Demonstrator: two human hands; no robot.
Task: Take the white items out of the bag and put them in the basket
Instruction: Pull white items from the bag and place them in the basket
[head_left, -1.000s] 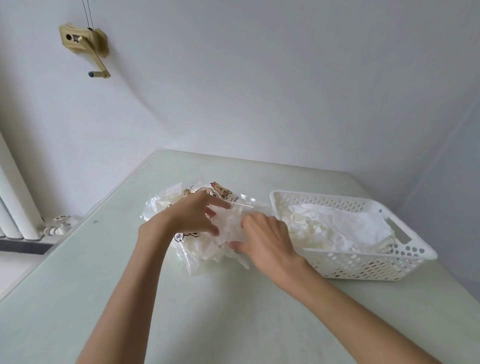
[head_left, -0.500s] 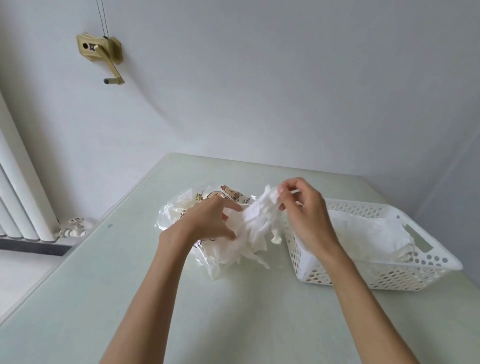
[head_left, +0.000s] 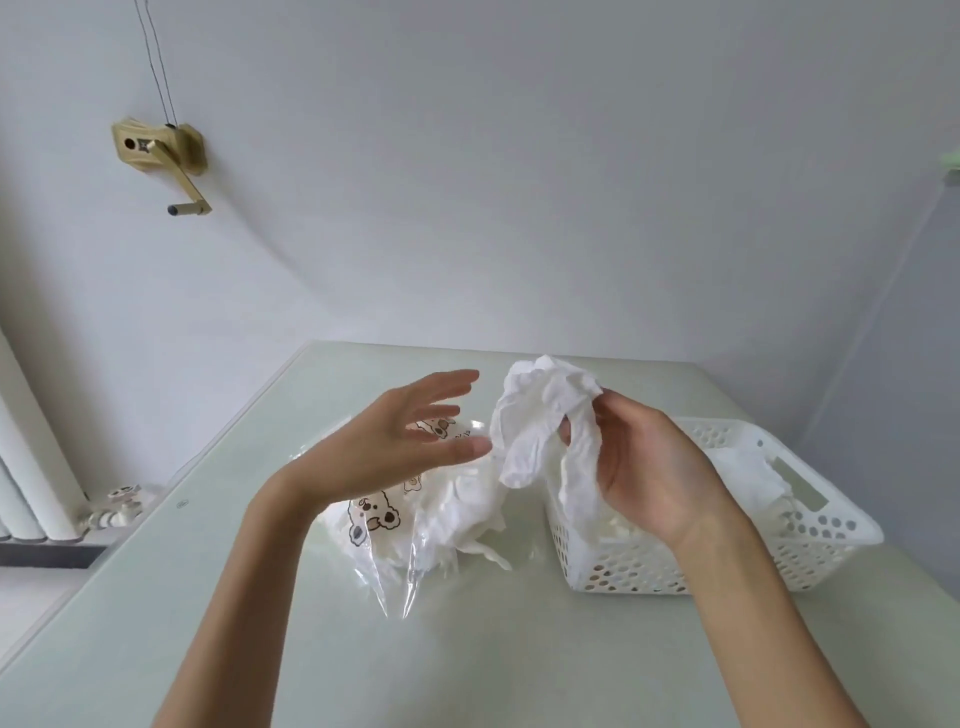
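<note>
The right hand (head_left: 654, 467) grips one crumpled white item (head_left: 540, 421), a soft sheet of tissue or thin cloth, with fingers and thumb curled round its upper part. The item is lifted clear of the table (head_left: 493, 649) and hangs from the grip with its long axis close to vertical. Its lower folds trail down toward the bag (head_left: 395, 525).

Taking the basket (head_left: 810, 540) as landmark: the held item hangs above and just to the left of the basket's left wall, not yet over its opening. The gripping hand is directly in front of the basket, between it and the person. The coming move therefore turns on a short carry to the right and slightly away, so that the item clears the rim before release. The right hand is the nearer hand to the basket.

The left hand (head_left: 410, 436) hovers further to the left of the basket, above the bag. Its fingers are straight and spread, and they hold nothing; the fingertips lie just beside the hanging item without visibly touching it.

The bag lies flat on the table to the left of the basket, with its mouth toward the basket. More white items (head_left: 462, 514) spill from that mouth. The basket already contains white items; the exact count cannot be determined.
</note>
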